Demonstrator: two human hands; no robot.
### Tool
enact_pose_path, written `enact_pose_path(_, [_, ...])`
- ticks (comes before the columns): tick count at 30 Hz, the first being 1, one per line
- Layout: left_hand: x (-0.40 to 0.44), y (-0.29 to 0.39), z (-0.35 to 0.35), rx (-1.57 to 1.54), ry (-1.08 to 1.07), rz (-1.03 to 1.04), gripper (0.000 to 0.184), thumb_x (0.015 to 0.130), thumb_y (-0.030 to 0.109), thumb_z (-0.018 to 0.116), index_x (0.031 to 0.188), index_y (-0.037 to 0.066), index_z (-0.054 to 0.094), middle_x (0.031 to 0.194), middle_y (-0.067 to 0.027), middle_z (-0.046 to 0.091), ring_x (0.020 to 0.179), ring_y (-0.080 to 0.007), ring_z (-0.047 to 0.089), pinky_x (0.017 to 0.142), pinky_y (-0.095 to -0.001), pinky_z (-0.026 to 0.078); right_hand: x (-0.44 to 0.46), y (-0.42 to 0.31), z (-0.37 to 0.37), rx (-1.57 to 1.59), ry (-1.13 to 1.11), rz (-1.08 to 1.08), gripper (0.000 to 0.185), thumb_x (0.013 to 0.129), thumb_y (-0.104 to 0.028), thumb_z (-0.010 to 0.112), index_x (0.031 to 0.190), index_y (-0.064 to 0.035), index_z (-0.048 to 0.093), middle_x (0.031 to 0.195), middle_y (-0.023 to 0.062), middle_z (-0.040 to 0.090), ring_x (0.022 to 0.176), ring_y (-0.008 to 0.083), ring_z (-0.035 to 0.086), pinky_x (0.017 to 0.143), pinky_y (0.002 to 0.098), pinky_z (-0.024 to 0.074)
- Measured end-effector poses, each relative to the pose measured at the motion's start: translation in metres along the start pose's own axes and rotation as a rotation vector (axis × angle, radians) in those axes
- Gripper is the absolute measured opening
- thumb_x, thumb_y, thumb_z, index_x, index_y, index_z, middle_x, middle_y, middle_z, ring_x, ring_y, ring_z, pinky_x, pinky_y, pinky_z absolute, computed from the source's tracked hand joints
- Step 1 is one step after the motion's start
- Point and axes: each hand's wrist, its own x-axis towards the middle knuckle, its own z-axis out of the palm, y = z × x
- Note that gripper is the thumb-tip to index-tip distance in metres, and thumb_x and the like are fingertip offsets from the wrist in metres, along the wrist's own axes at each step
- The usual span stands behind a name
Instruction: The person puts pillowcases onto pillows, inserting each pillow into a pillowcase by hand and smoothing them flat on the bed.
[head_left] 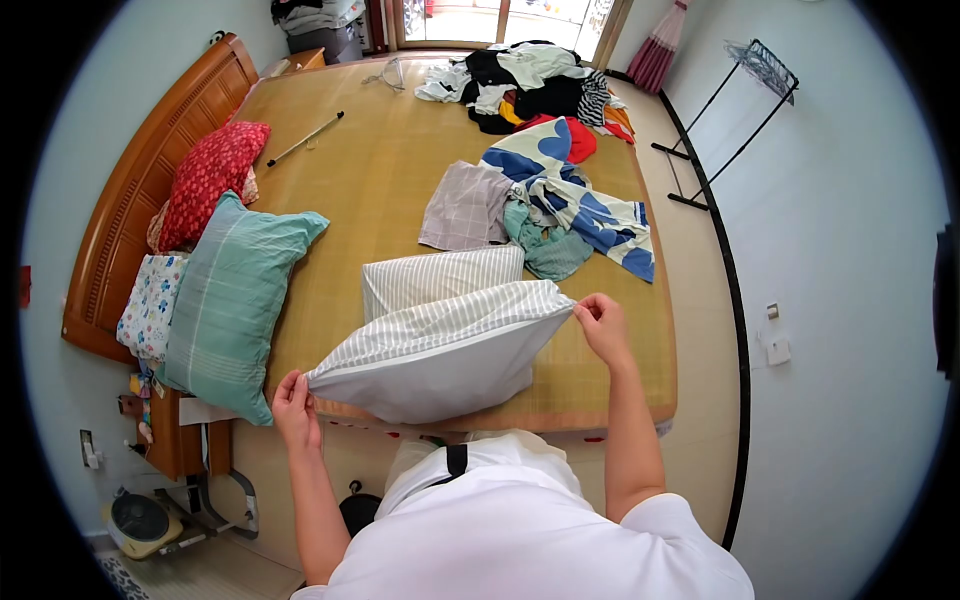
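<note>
A pillow [430, 365] in a grey-and-white striped case, with a plain pale grey side facing me, is stretched between my hands at the near edge of the bed. My left hand [296, 408] pinches its left corner between thumb and fingers. At the upper right corner, my right hand [603, 326] grips the cloth the same way. The middle of the pillow sags and bulges toward me. Just behind it lies another striped piece [440, 275], partly hidden; whether the two are joined I cannot tell.
The bed [350, 200] holds a green pillow [235, 300] and a red pillow [212, 180] by the headboard [150, 190]. Crumpled blue-patterned cloth [590, 215], grey checked cloth [465, 205] and a clothes pile [530, 85] lie right and far. A rack [720, 140] stands by the wall.
</note>
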Motion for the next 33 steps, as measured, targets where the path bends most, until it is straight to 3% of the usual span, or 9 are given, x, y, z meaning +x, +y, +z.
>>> enact_pose_path(8, [-0.008, -0.001, -0.003, 0.040, 0.015, -0.009, 0.016, 0.089, 0.002, 0.063, 0.105, 0.001, 0.059, 0.087, -0.0006, 0.060, 0.070, -0.0048, 0.052, 0.060, -0.0167, 0.042, 0.010, -0.006, -0.001, -0.045, -0.049, -0.055, 0.013, 0.082, -0.013, 0.066, 0.080, 0.0001, 0.065, 0.064, 0.0055, 0.061, 0.059, 0.0126, 0.056, 0.056, 0.0276, 0.0449])
enact_pose_path(13, [-0.013, 0.011, 0.013, 0.360, -0.155, 0.095, 0.033, 0.088, 0.006, 0.064, 0.119, 0.002, 0.056, 0.105, -0.0005, 0.058, 0.093, -0.0078, 0.055, 0.082, -0.0212, 0.045, 0.017, -0.010, 0.019, -0.019, -0.006, -0.134, 0.013, 0.083, -0.013, 0.064, 0.082, -0.0001, 0.063, 0.068, 0.0067, 0.061, 0.059, 0.0131, 0.056, 0.057, 0.0280, 0.0460])
enact_pose_path(15, [-0.021, 0.013, 0.021, 0.479, -0.177, 0.114, 0.038, 0.084, 0.006, 0.066, 0.121, 0.002, 0.057, 0.112, -0.0056, 0.059, 0.103, -0.0174, 0.056, 0.090, -0.0285, 0.045, 0.022, -0.004, 0.032, 0.186, 0.081, -0.089, 0.011, 0.084, -0.011, 0.063, 0.083, -0.0001, 0.060, 0.071, 0.0085, 0.062, 0.061, 0.0146, 0.058, 0.059, 0.0283, 0.0470])
enact_pose_path(17, [-0.026, 0.014, 0.032, 1.198, -0.146, 0.674, 0.040, 0.081, 0.009, 0.069, 0.119, 0.006, 0.060, 0.116, -0.0089, 0.059, 0.113, -0.0261, 0.051, 0.099, -0.0363, 0.040, 0.023, -0.003, 0.037, 0.118, 0.103, -0.111, 0.011, 0.084, -0.010, 0.062, 0.083, -0.0003, 0.059, 0.071, 0.0090, 0.062, 0.062, 0.0170, 0.059, 0.060, 0.0295, 0.0476])
enact_pose_path(18, [-0.027, 0.015, 0.040, 1.172, -0.155, 0.643, 0.037, 0.079, 0.015, 0.069, 0.115, 0.008, 0.063, 0.120, -0.0112, 0.058, 0.121, -0.0320, 0.045, 0.103, -0.0415, 0.035, 0.024, -0.003, 0.038, 0.045, 0.132, -0.128, 0.010, 0.083, -0.010, 0.062, 0.082, -0.0005, 0.058, 0.071, 0.0095, 0.063, 0.064, 0.0193, 0.060, 0.061, 0.0306, 0.0482])
enact_pose_path(21, [-0.020, 0.014, 0.056, 1.280, -0.284, 0.787, 0.032, 0.080, 0.019, 0.069, 0.110, 0.007, 0.065, 0.117, -0.0111, 0.059, 0.115, -0.0308, 0.049, 0.098, -0.0412, 0.037, 0.038, 0.004, 0.043, -0.091, 0.194, -0.455, 0.014, 0.081, -0.015, 0.065, 0.083, -0.0011, 0.060, 0.077, 0.0110, 0.064, 0.070, 0.0244, 0.063, 0.067, 0.0336, 0.0492])
enact_pose_path(24, [-0.006, -0.006, 0.060, 1.236, -0.435, 0.673, 0.030, 0.080, 0.021, 0.069, 0.106, 0.007, 0.066, 0.113, -0.0100, 0.061, 0.109, -0.0299, 0.053, 0.093, -0.0418, 0.039, 0.034, -0.026, 0.041, -0.094, -0.116, -0.073, 0.022, 0.078, -0.022, 0.069, 0.086, -0.0026, 0.064, 0.085, 0.0116, 0.064, 0.078, 0.0266, 0.063, 0.073, 0.0361, 0.0492])
enact_pose_path(27, [-0.006, -0.016, 0.061, 1.301, -0.421, 0.671, 0.027, 0.079, 0.021, 0.070, 0.103, 0.007, 0.067, 0.107, -0.0083, 0.063, 0.102, -0.0287, 0.056, 0.089, -0.0422, 0.040, 0.034, -0.028, 0.042, -0.275, -0.299, -0.211, 0.028, 0.076, -0.028, 0.071, 0.091, -0.0058, 0.068, 0.089, 0.0114, 0.064, 0.084, 0.0258, 0.062, 0.077, 0.0364, 0.0492])
enact_pose_path(33, [-0.009, -0.005, 0.066, 1.289, -0.601, 0.688, 0.016, 0.080, 0.018, 0.068, 0.092, 0.007, 0.067, 0.100, -0.0086, 0.064, 0.098, -0.0295, 0.057, 0.084, -0.0403, 0.044, 0.028, -0.036, 0.033, -0.173, -0.536, -0.419, 0.018, 0.077, -0.018, 0.072, 0.093, -0.0082, 0.070, 0.092, 0.0096, 0.065, 0.086, 0.0272, 0.062, 0.076, 0.0362, 0.0499])
